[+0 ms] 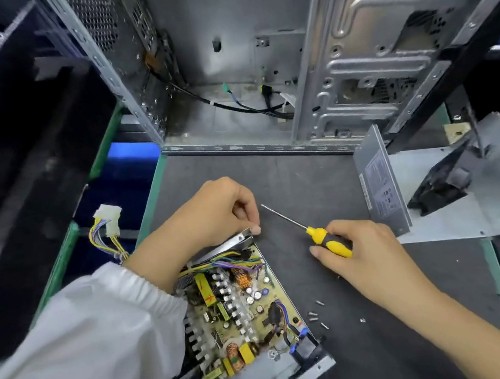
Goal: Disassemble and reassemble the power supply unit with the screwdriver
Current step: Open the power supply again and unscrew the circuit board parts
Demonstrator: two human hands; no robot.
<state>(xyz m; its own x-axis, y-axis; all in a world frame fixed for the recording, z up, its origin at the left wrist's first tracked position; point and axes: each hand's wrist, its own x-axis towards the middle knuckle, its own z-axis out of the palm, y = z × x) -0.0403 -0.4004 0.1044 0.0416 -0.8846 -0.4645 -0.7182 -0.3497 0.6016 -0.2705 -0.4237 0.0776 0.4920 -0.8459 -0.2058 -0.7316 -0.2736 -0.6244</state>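
The open power supply unit lies on the dark mat with its circuit board, coils and coloured wires showing. My left hand grips the unit's far metal edge, fingers curled over the corner. To the right, my right hand holds the yellow-and-black screwdriver by its handle. Its thin shaft points up and left, with the tip above the mat near the left hand's fingers. The unit's grey metal cover stands on edge at the right. Several loose screws lie on the mat beside the unit.
An open metal computer case stands at the back with cables inside. A bundle of yellow wires with white connectors hangs off the left edge of the mat. A black fan part rests on a grey sheet at the right.
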